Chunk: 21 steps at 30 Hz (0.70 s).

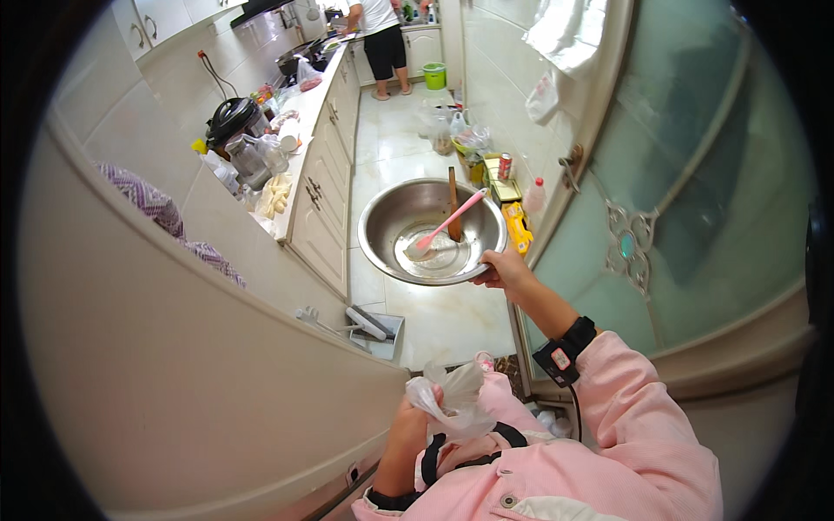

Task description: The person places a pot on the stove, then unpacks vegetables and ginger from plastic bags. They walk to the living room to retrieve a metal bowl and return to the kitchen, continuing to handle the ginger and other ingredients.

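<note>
My right hand (pixel 508 272) grips the rim of a large stainless steel basin (pixel 391 215) and holds it out over the floor. In the basin a pink spatula (pixel 449 225) with a pale, smeared head lies across the bottom. Beside it a flat wooden stick (pixel 453 202) leans against the far wall, its end above the rim. Close to my body, my left hand (pixel 423 404) is closed around a crumpled clear plastic bag (pixel 466 397). What the bag contains, if anything, I cannot tell.
A counter (pixel 319 104) on the left carries a pressure cooker (pixel 231 120), a glass jug (pixel 247 163) and gloves (pixel 275 194). A dustpan with brush (pixel 376 329) sits by the left wall. A glass door (pixel 684 195) stands right. Bags (pixel 472 138) line the floor. Another person (pixel 383 39) stands far back.
</note>
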Each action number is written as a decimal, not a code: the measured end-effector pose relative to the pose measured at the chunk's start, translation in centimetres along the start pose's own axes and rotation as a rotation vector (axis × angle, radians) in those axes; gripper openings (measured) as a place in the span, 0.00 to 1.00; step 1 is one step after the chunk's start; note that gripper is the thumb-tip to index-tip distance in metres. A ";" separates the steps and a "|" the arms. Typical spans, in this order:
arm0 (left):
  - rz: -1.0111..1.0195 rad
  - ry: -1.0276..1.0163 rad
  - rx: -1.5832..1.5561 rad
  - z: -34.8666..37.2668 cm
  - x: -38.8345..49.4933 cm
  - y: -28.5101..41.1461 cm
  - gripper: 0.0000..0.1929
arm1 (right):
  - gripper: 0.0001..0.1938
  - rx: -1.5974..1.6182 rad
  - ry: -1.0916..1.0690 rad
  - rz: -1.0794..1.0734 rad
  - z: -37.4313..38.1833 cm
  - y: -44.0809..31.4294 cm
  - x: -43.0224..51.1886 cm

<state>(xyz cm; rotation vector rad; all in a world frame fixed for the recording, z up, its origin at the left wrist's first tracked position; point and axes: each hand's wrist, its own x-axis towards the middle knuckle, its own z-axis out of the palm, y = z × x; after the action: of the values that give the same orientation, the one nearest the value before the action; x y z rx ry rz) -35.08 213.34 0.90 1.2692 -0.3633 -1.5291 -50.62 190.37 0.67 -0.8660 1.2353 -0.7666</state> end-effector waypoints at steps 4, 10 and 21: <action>0.186 0.003 -0.024 0.0 4.1 2.5 0.05 | 0.09 -0.036 -0.063 0.014 1.5 -2.6 6.2; 0.243 0.079 -0.041 1.7 9.7 7.5 0.07 | 0.09 -0.060 -0.123 -0.007 2.3 -6.8 13.5; 0.310 0.227 -0.143 3.3 21.3 14.7 0.07 | 0.10 -0.042 -0.114 -0.006 0.9 -11.3 23.6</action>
<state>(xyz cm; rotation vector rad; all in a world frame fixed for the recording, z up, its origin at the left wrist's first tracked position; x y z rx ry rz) -27.45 188.44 2.30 1.1967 -0.2825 -1.1172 -45.97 164.57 -0.27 -0.9359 1.1513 -0.6887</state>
